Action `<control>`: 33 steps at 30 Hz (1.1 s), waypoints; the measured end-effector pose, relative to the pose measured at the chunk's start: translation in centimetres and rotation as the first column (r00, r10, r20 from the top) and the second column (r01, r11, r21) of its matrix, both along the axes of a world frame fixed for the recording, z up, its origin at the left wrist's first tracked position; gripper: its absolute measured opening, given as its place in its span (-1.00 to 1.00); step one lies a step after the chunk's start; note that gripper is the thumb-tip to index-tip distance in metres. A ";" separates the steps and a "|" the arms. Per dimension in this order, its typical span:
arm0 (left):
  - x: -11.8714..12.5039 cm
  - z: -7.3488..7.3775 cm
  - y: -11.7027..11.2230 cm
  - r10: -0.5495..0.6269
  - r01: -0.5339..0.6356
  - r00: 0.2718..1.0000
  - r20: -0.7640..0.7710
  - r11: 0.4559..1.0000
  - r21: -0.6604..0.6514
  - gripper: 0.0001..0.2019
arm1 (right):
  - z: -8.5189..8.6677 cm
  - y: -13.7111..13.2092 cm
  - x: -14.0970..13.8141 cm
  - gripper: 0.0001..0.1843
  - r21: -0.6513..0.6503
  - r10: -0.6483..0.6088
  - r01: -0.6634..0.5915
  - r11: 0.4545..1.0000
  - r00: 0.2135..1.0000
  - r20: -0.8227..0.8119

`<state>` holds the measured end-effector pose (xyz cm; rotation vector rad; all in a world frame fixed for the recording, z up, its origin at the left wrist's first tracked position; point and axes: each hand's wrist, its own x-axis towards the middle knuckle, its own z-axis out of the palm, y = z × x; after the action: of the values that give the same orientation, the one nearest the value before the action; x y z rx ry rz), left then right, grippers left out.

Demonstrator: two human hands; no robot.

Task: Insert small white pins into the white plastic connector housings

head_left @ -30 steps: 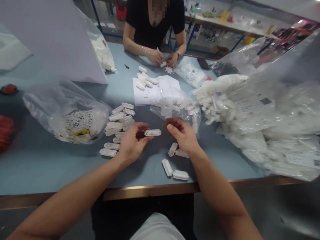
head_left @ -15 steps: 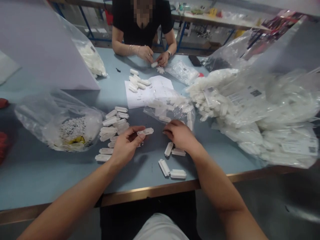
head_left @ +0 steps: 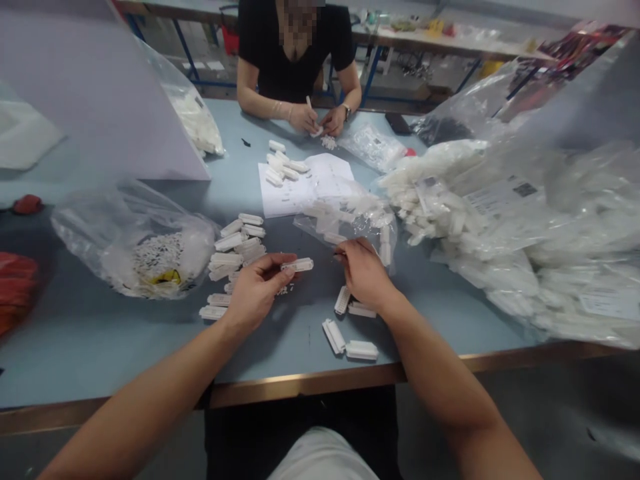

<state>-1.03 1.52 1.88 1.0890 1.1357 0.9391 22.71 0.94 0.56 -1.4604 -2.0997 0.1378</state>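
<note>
Head view: what's the left hand [head_left: 257, 290] got?

A white plastic housing [head_left: 298, 265], pinched at one end, its long axis level, free end toward the right hand [head_left: 365, 275].

Holding anything, that right one?

Can't tell. More housings [head_left: 229, 243] lie on the desk [head_left: 125, 353].

co-worker [head_left: 295, 60] across bench [head_left: 100, 353] | poly bags [head_left: 550, 267] L+R | paper sheet [head_left: 280, 200] mid

My left hand [head_left: 257, 290] is turned palm-inward, thumb and fingertips pinched together, while my right hand [head_left: 365, 275] curls downward, knuckles up — my left forearm [head_left: 150, 373] and right forearm [head_left: 440, 380] angle inward — wrists apart.
</note>
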 end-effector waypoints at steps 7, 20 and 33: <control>0.2 -0.2 -0.8 -0.172 0.200 0.957 -0.234 0.974 0.105 -0.58 | 0.1 -0.4 0.6 -0.81 0.047 -0.134 0.153 0.987 0.949 -0.286; 0.5 -1.9 -2.2 -0.026 0.655 0.572 -0.820 0.617 0.437 -0.82 | 1.4 -0.8 0.4 -0.63 0.128 -0.093 0.140 0.982 0.944 -0.316; 0.5 -0.9 -1.9 0.076 0.705 0.351 -0.933 0.634 0.316 -0.73 | 2.4 -1.7 -0.5 -0.52 -0.275 -0.043 -0.175 0.945 0.769 -0.637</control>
<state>-0.57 -0.35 0.99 2.6342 1.2732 0.2979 22.22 -0.79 2.98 -1.2595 -1.5949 0.9170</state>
